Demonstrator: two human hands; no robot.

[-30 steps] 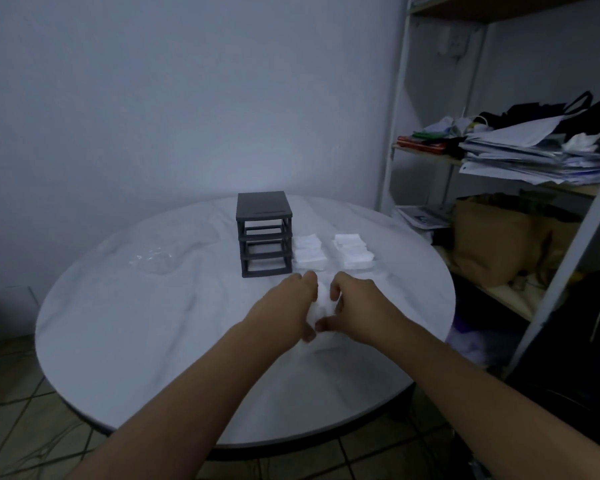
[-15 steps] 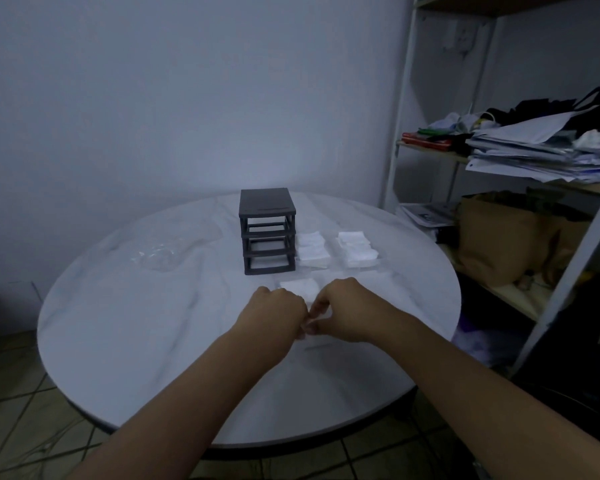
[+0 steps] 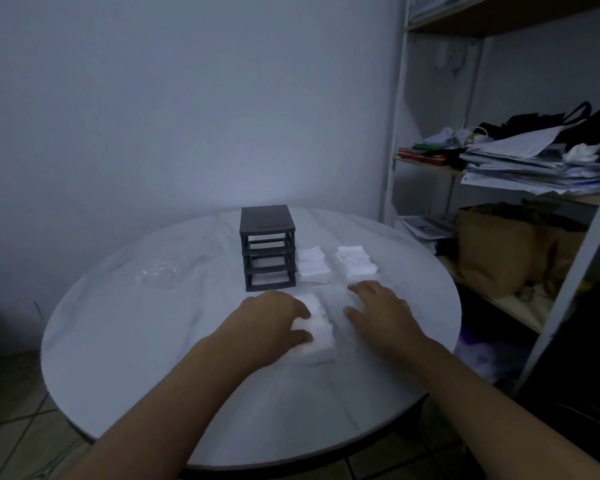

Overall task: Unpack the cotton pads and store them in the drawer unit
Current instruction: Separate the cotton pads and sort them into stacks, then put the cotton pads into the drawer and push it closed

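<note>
The left grip (image 3: 274,318) is clenched round a small stack of cotton pads (image 3: 321,329): the fingers curl over the top of the stack and the thumb presses at its near edge. The stack lies low on the round white bench (image 3: 146,334), between the two hands. The right grip (image 3: 381,311) is released, with fingers fairly straight and spread and the palm down. Its fingertips lie at the edge of a faint clear tray (image 3: 331,297) just beyond the stack; the picture is too blurred to tell whether they press on it.

The dark drawer unit (image 3: 268,251) stands upright just beyond the left grip, its three slots showing as open frames. To its right, side by side on the bench, are two more white piles of pads (image 3: 312,262) (image 3: 356,259); the nearer-in one is just beside the unit. A crumpled clear wrapper (image 3: 157,271) lies well to the left of the unit. At the right a shelf rack (image 3: 394,133) carries a heap of papers (image 3: 534,164).
</note>
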